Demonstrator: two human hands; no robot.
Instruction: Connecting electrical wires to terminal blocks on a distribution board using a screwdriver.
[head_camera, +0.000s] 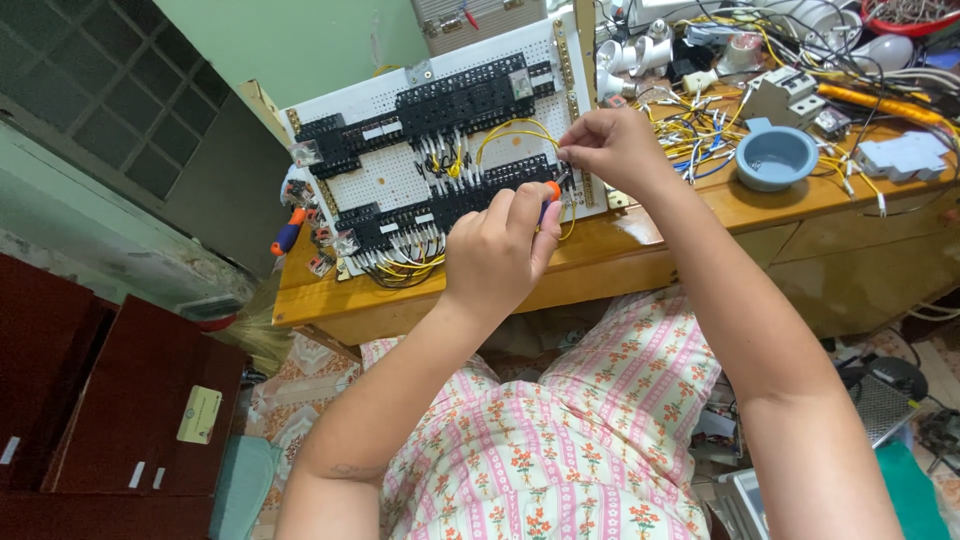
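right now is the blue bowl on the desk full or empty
Empty, as far as shows: the blue bowl stands upright among loose wires, and only its bare pale inside is visible.

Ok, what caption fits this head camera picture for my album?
Left hand grips an orange-handled screwdriver while right hand pinches a yellow wire at a white wiring board.
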